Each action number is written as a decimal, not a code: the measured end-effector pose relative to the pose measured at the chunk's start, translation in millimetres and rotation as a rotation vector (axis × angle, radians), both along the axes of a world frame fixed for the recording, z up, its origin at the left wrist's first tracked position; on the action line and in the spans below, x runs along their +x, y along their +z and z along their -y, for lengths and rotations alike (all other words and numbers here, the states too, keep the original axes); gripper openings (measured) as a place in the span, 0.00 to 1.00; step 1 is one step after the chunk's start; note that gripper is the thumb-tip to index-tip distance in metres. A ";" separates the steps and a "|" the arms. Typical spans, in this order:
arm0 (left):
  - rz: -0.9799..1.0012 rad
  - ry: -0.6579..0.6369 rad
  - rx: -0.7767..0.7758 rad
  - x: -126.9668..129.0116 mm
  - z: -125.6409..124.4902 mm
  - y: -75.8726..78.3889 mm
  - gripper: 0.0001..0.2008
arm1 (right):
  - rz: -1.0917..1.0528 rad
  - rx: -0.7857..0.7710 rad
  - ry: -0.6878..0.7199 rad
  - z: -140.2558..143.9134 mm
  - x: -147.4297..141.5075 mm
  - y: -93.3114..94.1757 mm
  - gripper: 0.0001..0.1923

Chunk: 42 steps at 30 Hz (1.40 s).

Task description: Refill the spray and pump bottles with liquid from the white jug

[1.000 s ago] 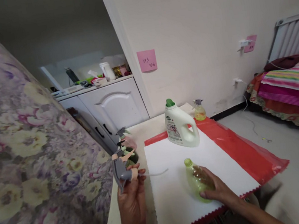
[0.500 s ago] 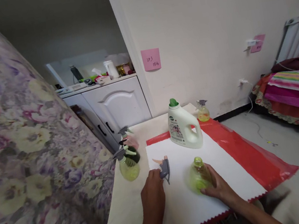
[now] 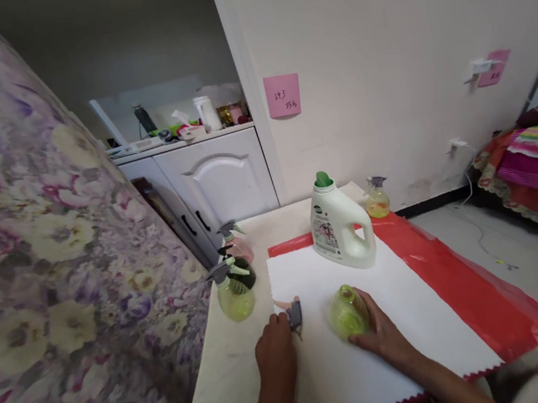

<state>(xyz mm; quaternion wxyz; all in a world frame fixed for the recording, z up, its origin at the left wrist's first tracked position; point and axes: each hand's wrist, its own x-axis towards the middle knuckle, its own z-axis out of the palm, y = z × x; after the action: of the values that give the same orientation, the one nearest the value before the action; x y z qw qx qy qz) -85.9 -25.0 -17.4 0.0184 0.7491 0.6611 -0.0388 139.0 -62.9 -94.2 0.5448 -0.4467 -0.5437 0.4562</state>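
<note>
Low in the middle of the frame, on the white cloth (image 3: 397, 317), left hand (image 3: 276, 355) closed around the grey spray head (image 3: 294, 312), right hand (image 3: 382, 333) wrapped about the open green bottle (image 3: 347, 311), white jug (image 3: 341, 228) standing just above them.

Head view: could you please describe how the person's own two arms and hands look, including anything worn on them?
Both forearms are bare as far as the frame shows: no sleeves and no gloves. No watch, ring or bracelet shows on the left hand or the right hand. No markings or cables appear on either arm.
</note>
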 end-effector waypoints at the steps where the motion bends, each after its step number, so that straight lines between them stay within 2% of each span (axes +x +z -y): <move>1: -0.004 0.003 -0.001 0.5 0.1 -1.2 0.14 | 0.002 -0.001 0.000 0.3 0.1 -2.1 0.43; 5: -0.026 0.015 0.000 1.5 1.3 -3.8 0.15 | 0.009 -0.004 0.004 1.7 0.7 -2.9 0.43; 13: -0.016 0.013 -0.013 -0.4 3.3 -6.8 0.15 | 0.022 0.024 -0.014 -3.6 -6.9 8.5 0.42; 22: 0.005 0.024 -0.009 -3.0 9.7 -4.6 0.15 | 0.128 0.025 -0.047 -5.2 -10.8 -2.9 0.44; 27: 0.031 0.035 -0.004 -5.7 15.6 0.3 0.15 | 0.136 0.054 -0.050 -6.3 -10.4 -6.4 0.50; 35: 0.065 0.043 0.017 -16.8 24.7 5.6 0.17 | 0.121 0.049 -0.060 -6.9 -10.6 -7.0 0.51; 38: 0.141 0.033 0.093 -18.8 26.7 6.8 0.16 | 0.080 0.052 -0.045 -8.1 -10.8 -8.3 0.53; 42: 0.409 -0.077 0.222 -11.9 27.9 -0.1 0.18 | -0.001 0.060 -0.029 -9.5 -11.6 -9.2 0.54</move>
<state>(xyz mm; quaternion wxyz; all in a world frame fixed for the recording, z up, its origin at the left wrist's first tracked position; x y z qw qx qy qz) -97.9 -52.9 -17.6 0.0680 0.7635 0.6147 0.1859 127.4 -53.4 -103.5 0.5649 -0.4377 -0.5502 0.4320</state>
